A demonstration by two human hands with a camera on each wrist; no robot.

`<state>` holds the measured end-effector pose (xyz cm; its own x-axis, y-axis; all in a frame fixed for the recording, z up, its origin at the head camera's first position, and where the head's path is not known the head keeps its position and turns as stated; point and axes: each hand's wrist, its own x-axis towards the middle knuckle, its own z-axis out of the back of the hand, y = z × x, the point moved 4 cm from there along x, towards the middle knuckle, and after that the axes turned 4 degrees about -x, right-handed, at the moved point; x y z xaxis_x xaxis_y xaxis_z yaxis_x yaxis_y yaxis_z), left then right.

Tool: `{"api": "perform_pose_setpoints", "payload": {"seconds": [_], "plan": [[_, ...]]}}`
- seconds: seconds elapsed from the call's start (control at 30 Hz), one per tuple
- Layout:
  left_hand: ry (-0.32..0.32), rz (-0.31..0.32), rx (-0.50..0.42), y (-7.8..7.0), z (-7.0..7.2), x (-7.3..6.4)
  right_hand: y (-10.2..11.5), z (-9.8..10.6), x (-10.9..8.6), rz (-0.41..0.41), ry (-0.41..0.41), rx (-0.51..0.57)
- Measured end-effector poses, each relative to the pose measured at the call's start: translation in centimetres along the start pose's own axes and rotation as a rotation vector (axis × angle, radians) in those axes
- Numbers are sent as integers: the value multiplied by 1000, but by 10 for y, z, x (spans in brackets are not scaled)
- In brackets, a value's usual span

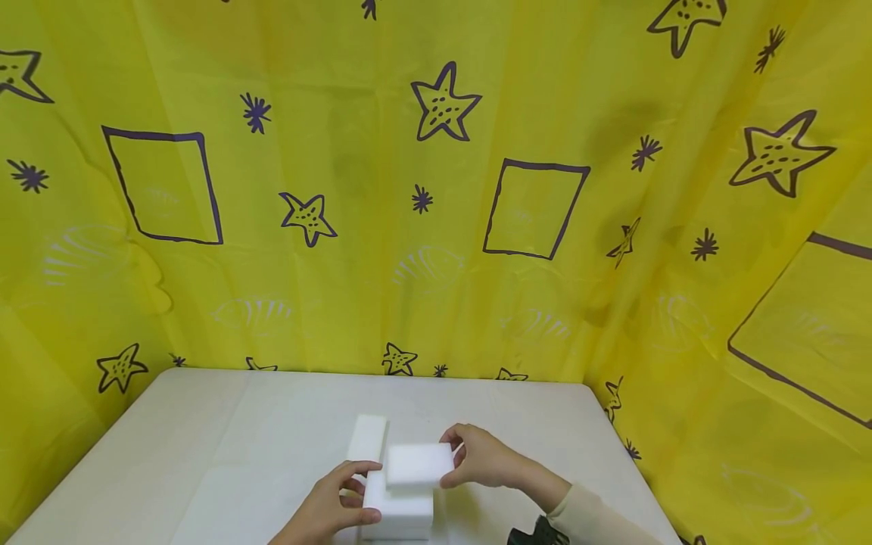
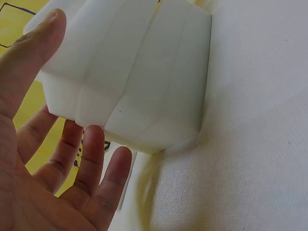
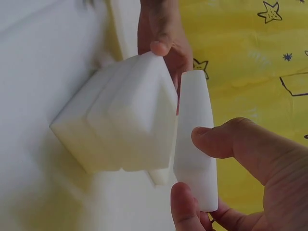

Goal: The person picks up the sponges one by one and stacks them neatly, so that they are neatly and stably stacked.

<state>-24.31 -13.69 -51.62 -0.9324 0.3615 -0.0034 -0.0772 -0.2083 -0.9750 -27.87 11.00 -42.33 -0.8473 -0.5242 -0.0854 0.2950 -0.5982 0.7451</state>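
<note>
White sponge blocks are piled in a stack (image 1: 398, 521) near the front of the table. My left hand (image 1: 334, 499) holds the stack's left side, thumb at the front and fingers behind. In the left wrist view the stack (image 2: 144, 72) shows several layers, with the thumb on one side and fingertips along the other. My right hand (image 1: 480, 458) pinches a single white sponge block (image 1: 418, 463) by its right end, over the stack. The right wrist view shows this block (image 3: 195, 106) apart from the stack's top. Behind the stack stands or lies another white block (image 1: 368, 435), partly hidden.
The white table (image 1: 286, 409) reaches back to a yellow curtain (image 1: 368, 288) printed with stars and shells, which also hangs along both sides. A small black object (image 1: 538, 533) shows at the bottom edge beside the right sleeve (image 1: 593, 515).
</note>
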Motion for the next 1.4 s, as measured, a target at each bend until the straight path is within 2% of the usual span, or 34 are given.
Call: {"api": "perform_pose_setpoints", "payload": {"seconds": [0.23,0.6,1.0,1.4], "plan": [[-7,0,2,0,0,0,3,-6,-4,25,-1,30],[-2,6,-72,2,0,0,2,-16,-4,24,8,19],[11,9,-100,-1,0,0,3,-24,-7,29,0,51],[-6,23,-62,0,0,-2,7,-31,-5,1,-30,50]]}}
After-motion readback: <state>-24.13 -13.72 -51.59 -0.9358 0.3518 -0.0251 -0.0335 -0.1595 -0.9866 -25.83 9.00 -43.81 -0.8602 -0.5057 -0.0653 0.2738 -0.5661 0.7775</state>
